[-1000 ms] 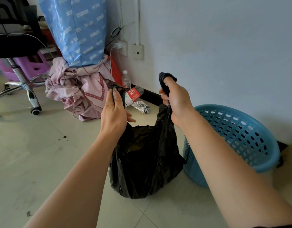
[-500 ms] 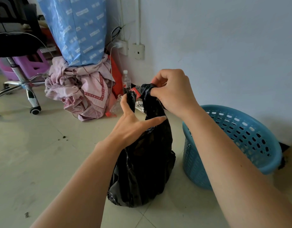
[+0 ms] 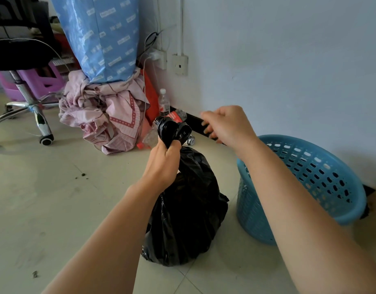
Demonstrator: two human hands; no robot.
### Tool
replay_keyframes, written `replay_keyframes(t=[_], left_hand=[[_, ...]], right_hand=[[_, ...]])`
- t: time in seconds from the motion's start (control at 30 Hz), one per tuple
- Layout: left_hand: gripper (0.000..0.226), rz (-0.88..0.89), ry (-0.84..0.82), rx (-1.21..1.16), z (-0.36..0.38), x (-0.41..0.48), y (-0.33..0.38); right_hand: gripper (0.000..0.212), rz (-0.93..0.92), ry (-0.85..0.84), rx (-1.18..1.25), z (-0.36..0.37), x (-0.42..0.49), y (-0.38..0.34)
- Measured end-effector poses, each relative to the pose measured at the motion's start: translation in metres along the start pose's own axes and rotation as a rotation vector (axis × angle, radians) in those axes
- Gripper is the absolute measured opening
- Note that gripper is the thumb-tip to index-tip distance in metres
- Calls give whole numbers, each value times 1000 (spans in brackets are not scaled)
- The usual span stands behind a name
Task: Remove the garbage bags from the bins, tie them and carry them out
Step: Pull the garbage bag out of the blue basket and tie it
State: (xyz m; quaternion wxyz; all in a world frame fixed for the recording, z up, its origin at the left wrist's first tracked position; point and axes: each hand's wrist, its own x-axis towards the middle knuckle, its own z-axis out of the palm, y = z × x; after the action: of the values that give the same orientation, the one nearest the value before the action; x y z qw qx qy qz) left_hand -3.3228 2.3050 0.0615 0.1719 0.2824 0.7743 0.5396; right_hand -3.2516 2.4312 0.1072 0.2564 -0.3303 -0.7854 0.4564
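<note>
Pale tiled floor (image 3: 55, 198) fills the lower part of the head view; light painted wall (image 3: 288, 60) fills the upper right.

Tall blue plastic-wrapped bundle (image 3: 102, 37) stands upright near the wall, its base sunk into a heap of crumpled pink patterned cloth (image 3: 106, 119) on the floor. Black office chair with chrome wheeled base (image 3: 28, 102) at left edge, a purple plastic stool (image 3: 40, 81) behind its column.

Round blue perforated plastic bin (image 3: 310, 183) on the floor at right, just beside the bag; inner wall visible, no liner seen in it. The right forearm crosses in front of its near rim.

Black plastic garbage bag (image 3: 189, 209) sits on the floor between the two forearms, outside the bin, body bulging. Its neck is gathered and twisted into a bunched knot-like lump (image 3: 174, 128) at the top.

Left hand (image 3: 163, 164): closed in a fist around the bag's neck directly under the lump. Right hand (image 3: 227, 124): off the bag, to the right of the lump, fingers loosely curled and motion-blurred, nothing in them.

Clear plastic water bottle with white cap (image 3: 163, 101) upright against the wall behind the lump. White wall sockets (image 3: 179, 64) above, with a plug and thin cables. Small dark crumbs (image 3: 82, 176) on the tiles at left.
</note>
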Motion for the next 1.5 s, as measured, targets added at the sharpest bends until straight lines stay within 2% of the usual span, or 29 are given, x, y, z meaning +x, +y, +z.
replay_keyframes(t=[0.03,0.1,0.23,0.3,0.37,0.47,0.63,0.73,0.83,0.93,1.0,1.1,1.23,1.33,1.4,1.5], left_hand=[[20,-9,4,-15,0,0,0],[12,-33,-3,-29,-1,-1,0],[21,-50,-19,-100,-1,1,-3],[19,-71,-35,-123,-1,1,-4],[14,-74,-58,-139,-1,2,-6],[14,-39,-70,-212,-1,4,-10],[39,-88,-99,-258,-2,6,-19],[48,-131,-99,-275,-2,8,-23],[41,-156,-41,-322,-1,8,-25],[44,-255,5,-419,-5,8,-32],[40,-281,-21,-534,-10,6,-34],[28,-276,-52,-564,-16,7,-37],[27,-273,-91,-537,-19,11,-39],[32,-252,-147,-531,-20,6,-36],[34,-233,-144,-486,-21,4,-35],[35,-188,-113,-370,-24,6,-36]], right_hand=[[48,33,-29,-46,3,-1,5],[48,89,-118,-80,10,-5,9],[58,220,-231,28,24,-6,12],[46,236,-241,125,29,-5,14],[31,180,-219,196,32,-3,17],[26,145,-146,254,34,0,24],[21,149,-13,330,33,2,32],[16,108,16,483,32,3,32],[15,75,-93,668,29,1,29],[17,83,-364,776,19,-2,27],[15,114,-514,718,12,-3,31],[11,187,-685,616,9,-5,42],[29,312,-849,566,13,-12,62],[24,363,-823,509,16,-13,74],[14,356,-740,429,16,-9,79],[17,251,-557,254,18,-4,78]])
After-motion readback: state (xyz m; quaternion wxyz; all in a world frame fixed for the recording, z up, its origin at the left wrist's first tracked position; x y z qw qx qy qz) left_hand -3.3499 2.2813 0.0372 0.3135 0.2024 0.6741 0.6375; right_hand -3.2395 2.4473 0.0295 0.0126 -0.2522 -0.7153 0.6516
